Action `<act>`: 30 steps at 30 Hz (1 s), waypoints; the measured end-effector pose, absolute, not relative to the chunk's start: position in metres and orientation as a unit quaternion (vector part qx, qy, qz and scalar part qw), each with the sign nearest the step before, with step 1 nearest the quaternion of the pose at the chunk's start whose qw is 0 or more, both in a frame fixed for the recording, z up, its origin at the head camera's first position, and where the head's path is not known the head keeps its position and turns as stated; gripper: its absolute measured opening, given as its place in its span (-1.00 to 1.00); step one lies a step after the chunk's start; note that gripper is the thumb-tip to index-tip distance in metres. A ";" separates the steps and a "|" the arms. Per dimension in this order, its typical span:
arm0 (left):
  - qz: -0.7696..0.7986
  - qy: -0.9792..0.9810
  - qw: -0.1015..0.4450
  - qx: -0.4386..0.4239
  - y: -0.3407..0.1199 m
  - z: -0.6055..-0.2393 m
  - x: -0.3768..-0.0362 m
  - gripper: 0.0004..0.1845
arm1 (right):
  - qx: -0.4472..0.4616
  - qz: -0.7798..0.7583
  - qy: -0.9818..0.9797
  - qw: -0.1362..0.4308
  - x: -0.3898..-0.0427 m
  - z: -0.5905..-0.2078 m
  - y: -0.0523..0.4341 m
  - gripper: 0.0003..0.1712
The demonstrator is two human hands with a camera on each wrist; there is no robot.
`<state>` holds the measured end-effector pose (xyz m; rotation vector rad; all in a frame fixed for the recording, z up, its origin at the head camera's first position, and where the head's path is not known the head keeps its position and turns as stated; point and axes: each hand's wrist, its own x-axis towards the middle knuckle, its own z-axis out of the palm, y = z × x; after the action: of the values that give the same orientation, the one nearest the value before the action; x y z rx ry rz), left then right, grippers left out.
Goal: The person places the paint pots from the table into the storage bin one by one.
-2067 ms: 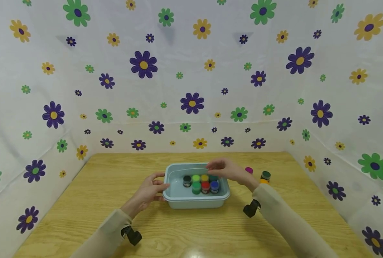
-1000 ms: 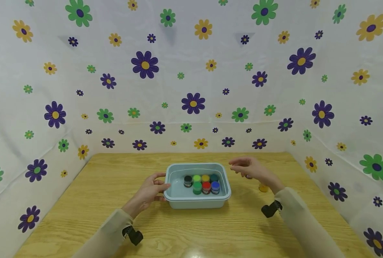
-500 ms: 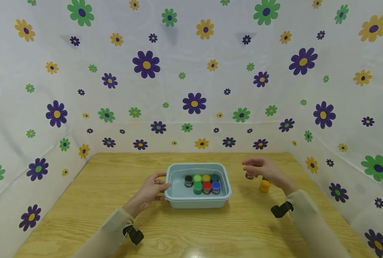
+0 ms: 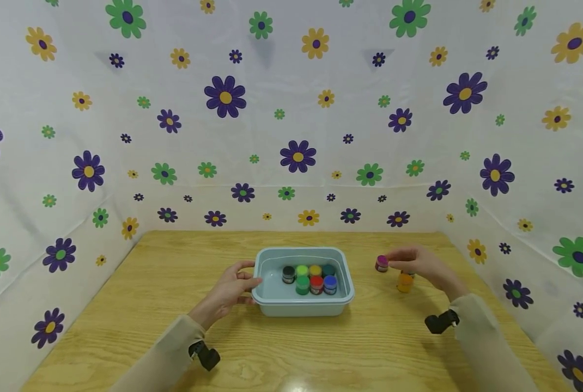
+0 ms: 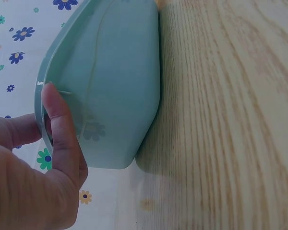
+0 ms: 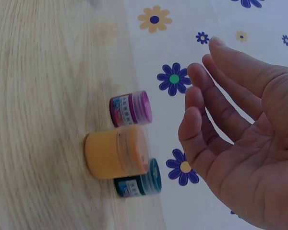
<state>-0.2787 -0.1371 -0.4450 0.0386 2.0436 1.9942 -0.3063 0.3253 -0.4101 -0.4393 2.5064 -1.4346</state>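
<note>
Paint jars outside the tub: 3 are counted, upright w/ caps up — orange jar (image 4: 405,282) nearest, teal jar (image 6: 138,179) just beside it, magenta jar (image 4: 382,263) farthest; right hand (image 4: 419,264) is held over them, fingers relaxed, nothing gripped. Tub (image 4: 301,304), long axis left-right at table centre w/ 7 jars inside, is gripped at its left rim by left hand (image 4: 228,291).

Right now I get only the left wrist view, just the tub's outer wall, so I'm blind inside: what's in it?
Observer: Seven small paint jars stand in the tub, lids up.
Operator: Any jars outside it?
Observer: Three, on the table right of the tub: a magenta jar, an orange jar and a dark teal jar.
Operator: Is the right grip holding one?
Observer: No. The right grip hovers open beside them, touching none.
</note>
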 end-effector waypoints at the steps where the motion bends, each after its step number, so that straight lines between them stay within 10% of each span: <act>1: 0.692 0.708 0.142 0.014 -0.137 -0.445 -0.279 -0.42 | -0.144 -0.485 0.856 0.108 -0.306 -0.411 0.328 -0.48; 30: 0.684 0.713 0.153 0.028 -0.133 -0.421 -0.262 -0.40 | -0.115 -0.438 0.882 0.130 -0.300 -0.432 0.351 -0.42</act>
<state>-0.2615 -0.1334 -0.4207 0.0797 2.0443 1.9629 -0.2997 0.3509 -0.4321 -0.3335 2.5639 -1.2713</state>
